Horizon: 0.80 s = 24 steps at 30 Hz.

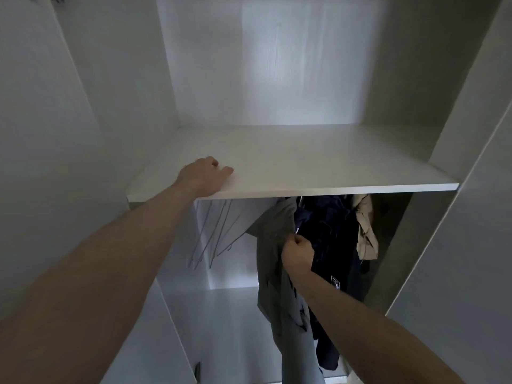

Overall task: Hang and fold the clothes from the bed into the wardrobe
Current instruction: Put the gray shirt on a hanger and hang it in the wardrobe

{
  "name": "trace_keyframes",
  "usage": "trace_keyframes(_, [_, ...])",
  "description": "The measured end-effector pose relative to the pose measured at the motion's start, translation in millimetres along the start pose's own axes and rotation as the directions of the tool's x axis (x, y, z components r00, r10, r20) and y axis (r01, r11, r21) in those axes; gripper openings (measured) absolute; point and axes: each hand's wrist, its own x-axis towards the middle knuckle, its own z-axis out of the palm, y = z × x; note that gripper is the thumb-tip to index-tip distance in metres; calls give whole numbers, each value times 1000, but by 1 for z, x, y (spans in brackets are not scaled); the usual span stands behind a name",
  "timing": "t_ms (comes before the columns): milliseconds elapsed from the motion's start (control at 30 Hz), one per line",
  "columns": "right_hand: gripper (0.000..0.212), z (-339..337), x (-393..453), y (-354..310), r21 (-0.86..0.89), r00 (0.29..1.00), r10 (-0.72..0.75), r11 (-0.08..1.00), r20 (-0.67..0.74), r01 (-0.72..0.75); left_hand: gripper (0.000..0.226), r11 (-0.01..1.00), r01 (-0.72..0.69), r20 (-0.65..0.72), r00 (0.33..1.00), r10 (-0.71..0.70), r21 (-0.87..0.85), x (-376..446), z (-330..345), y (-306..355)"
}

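**Grey garment half-hung, one hand bracing on the shelf**

We see the right hand (297,252), right of centre in the frame, with its fingers curled into the edge of a grey garment (273,261) that hangs below the white shelf (318,167). The left hand (206,176) lies flat and relaxed on the shelf's front edge at centre left, gripping nothing. The grey garment hangs inside the wardrobe (457,245), touching a dark navy garment (329,245) just to its right, with a beige garment (365,231) beyond that. Several bare wire hangers (213,236) hang to the left, under the shelf.

The rail and the hook of the grey garment's hanger are hidden behind the shelf edge, so we cannot tell whether the hanger is properly seated. That is the main risk in our judgement: a tug downward or sideways from the right hand could pull the fabric off its hanger, or slip the hook off the rail, and drop the garment to the wardrobe floor.

The grey cloth looks bunched and twisted toward the bottom of the frame; left so, it would likely crease. Pulling near the navy garment may also drag that one askew. Heavy leaning on the shelf edge could strain it.
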Motion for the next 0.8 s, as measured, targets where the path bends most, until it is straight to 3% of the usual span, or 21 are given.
trace_keyframes(500, [32,17,85,-18,-223,999,41,974,29,-34,72,999,-16,-73,997,14,-30,10,10,-9])
trace_keyframes(800, [30,-4,99,4,-485,998,11,875,64,21,79,999,-17,-89,996,14,-34,14,15,-10])
